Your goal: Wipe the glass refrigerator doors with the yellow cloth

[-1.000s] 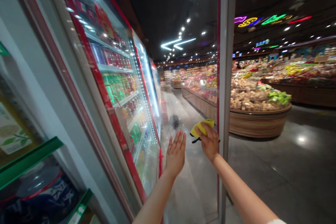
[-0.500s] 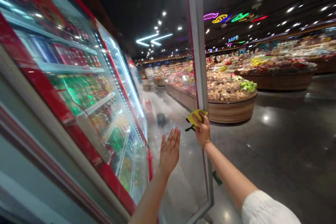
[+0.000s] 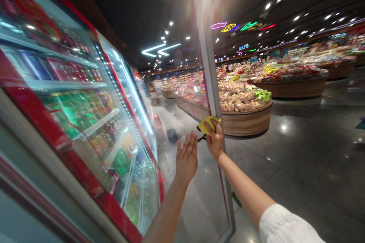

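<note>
A glass door with a grey frame stands swung out from a drinks fridge. My right hand is closed around a yellow cloth with a dark edge and a black loop, against the door's frame edge. My left hand is open, its fingers stretched upward, in front of the door's glass; whether its palm touches the glass I cannot tell. The two hands are close together, left hand slightly lower.
Inside the lit fridge, shelves hold green bottles and cans. Past the door stand round wooden display bins heaped with packaged goods. Shiny grey floor stretches to the right.
The view has shifted a little, so the fridge, door and bins sit further left. My left hand has come nearer to my right hand, which keeps hold of the yellow cloth.
</note>
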Demonstrator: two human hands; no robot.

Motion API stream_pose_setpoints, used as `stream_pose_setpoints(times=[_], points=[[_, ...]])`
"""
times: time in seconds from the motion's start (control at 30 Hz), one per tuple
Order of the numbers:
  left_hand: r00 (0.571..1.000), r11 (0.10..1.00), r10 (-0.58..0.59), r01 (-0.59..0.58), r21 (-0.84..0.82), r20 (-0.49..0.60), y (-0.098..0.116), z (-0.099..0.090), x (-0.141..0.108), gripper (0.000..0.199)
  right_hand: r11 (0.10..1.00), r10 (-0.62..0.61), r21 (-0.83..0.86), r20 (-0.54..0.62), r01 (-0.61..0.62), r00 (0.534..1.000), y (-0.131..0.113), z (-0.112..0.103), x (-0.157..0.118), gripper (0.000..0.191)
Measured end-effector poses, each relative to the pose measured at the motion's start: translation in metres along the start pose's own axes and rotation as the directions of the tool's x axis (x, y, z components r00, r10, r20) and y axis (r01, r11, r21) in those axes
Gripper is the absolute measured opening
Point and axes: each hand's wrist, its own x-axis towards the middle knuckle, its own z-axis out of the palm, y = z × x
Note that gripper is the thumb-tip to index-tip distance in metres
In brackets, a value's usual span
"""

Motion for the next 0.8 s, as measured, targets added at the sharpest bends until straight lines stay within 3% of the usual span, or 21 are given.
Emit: stream_pose_setpoints(times=[0.13,0.33,0.53,0.7,0.8], points=[[1.0,0.999,0.0,0.001,0.033,-0.015,-0.009,-0.003,-0.01,0.081,0.999,-0.031,0.031,0.014,0.031,0.999,0.002,-0.007,-0.027,0.064],[1.0,0.996,-0.01,0.011,0.085,-0.01,-0.016,-0.009,-0.019,0.079,0.995,0.048,0.087,-0.036,-0.044,0.998,-0.01,0.005,0.01,0.064],[0.999,0.993,-0.048,0.048,0.112,-0.005,-0.021,-0.014,-0.029,0.079,0.978,-0.167,0.143,0.106,0.151,0.98,-0.002,-0.012,-0.005,0.062],[0.998,0.988,-0.064,0.061,0.14,0.017,-0.026,-0.016,-0.038,0.08,0.993,-0.036,0.116,-0.009,0.036,0.999,-0.012,-0.006,0.012,0.066],[0.997,0.986,-0.082,0.079,0.145,0.016,-0.027,-0.018,-0.04,0.079,0.99,-0.055,0.129,0.009,0.054,0.998,-0.03,0.0,0.012,0.063]])
